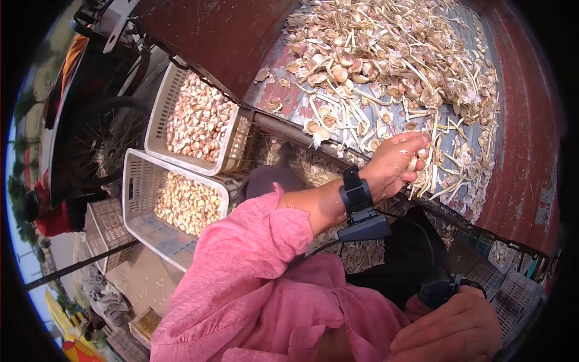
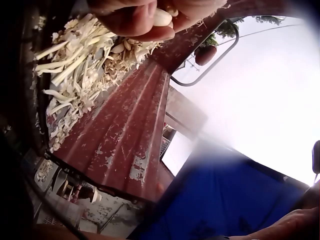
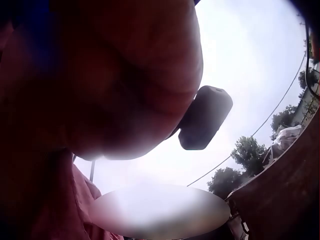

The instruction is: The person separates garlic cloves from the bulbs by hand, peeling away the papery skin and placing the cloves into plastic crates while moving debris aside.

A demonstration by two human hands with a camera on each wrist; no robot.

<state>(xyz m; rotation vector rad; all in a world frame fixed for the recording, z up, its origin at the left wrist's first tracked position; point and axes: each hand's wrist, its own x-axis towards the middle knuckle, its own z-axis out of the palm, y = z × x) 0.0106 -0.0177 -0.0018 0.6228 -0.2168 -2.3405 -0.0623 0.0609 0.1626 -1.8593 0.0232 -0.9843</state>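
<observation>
In the head view, the left hand (image 1: 398, 164) reaches out from a rolled pink sleeve (image 1: 253, 241), a black strap-on wrist camera (image 1: 359, 202) on the forearm, and curls its fingers round a pale, smooth garlic clove (image 1: 412, 163) at the near edge of the rusty red-and-grey metal cart bed (image 1: 525, 133). The clove sits between thumb and fingertips, so it lies inside the grip rather than ahead of it; its long axis cannot be told from here. Straight beyond the fingers, up the bed, spreads the heap of dry garlic skins and cut stalks (image 1: 392, 54), touching the hand's far side. The right hand (image 1: 455, 335) hangs low by the lap, well apart from the clove, fingers loosely folded and nothing visible in them; the left is plainly the nearer. To the left stand two white plastic slotted crates (image 1: 145, 199) filled with cloves, one just behind the other. In the left wrist view, the thumb and fingertips (image 2: 135, 20) pinch the white clove (image 2: 162, 17) at the top edge, its long axis lying roughly across the picture, with stalks and husks (image 2: 75, 65) just beneath on the red ribbed metal. The right wrist view shows only blurred skin close to the lens, sky, trees and a dark rounded object (image 3: 205, 117); that hand's grip cannot be told there.
</observation>
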